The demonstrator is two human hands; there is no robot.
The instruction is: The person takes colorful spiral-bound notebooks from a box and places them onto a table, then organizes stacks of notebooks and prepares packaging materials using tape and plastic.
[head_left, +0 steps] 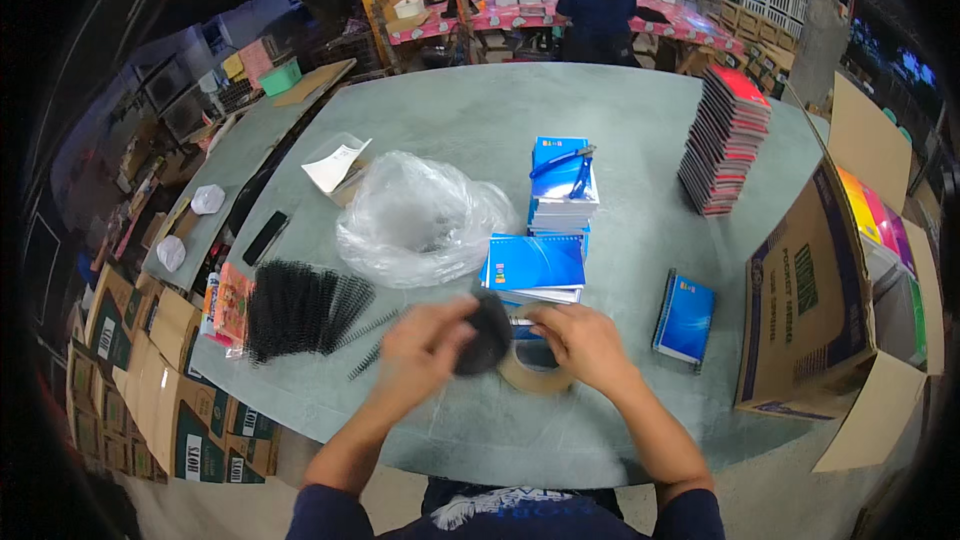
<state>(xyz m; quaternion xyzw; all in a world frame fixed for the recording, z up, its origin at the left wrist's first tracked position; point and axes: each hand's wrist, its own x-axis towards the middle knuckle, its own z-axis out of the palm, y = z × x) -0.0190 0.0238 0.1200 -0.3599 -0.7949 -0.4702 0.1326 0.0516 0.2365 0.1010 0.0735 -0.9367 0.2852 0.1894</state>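
At the near middle of the table, my left hand (430, 342) is closed, its curled fingertips against a dark round thing (486, 335) smeared by motion, whose kind I cannot make out. My right hand (585, 342) pinches thumb and fingers together beside it; what is between them is mostly hidden. Under the right hand lies a tan tape roll (540, 378). Just beyond both hands sits a short pile of blue notebooks (535, 262). Left of my left hand are loose black spiral coils (368, 362) and a thick bunch of black coils (300, 310).
Blue pliers (565, 168) rest on a taller notebook stack (562, 215). Around are a clear plastic bag (425, 225), phone (265, 238), coil-bound blue notebook (685, 318), tall red notebook stack (724, 145) and open carton (805, 290). A person (597, 5) stands at a far table.
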